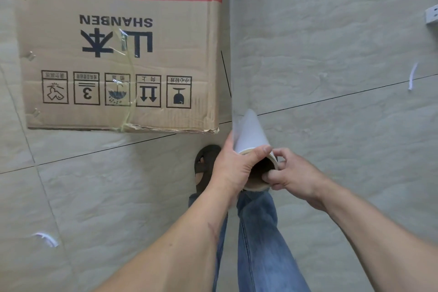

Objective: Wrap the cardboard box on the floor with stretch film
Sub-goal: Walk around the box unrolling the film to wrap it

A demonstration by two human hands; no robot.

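Cardboard box (118, 54) lies far left on the floor. Both hands grip the film roll (251, 135) just right of it: left hand (233, 168) wrapped around, right hand (288, 173) pinching its core rim.

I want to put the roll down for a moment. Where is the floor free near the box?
Free: tiled floor right of the brown cardboard box, up to the white paper strip; also below the box, left of the black sandal. Crowded: around both hands holding the white stretch film roll.

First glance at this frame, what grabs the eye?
The cardboard box at upper left, with a red stripe and upside-down print. Below its corner, the left hand and right hand hold the stretch film roll upright, film running up along the box's right edge.
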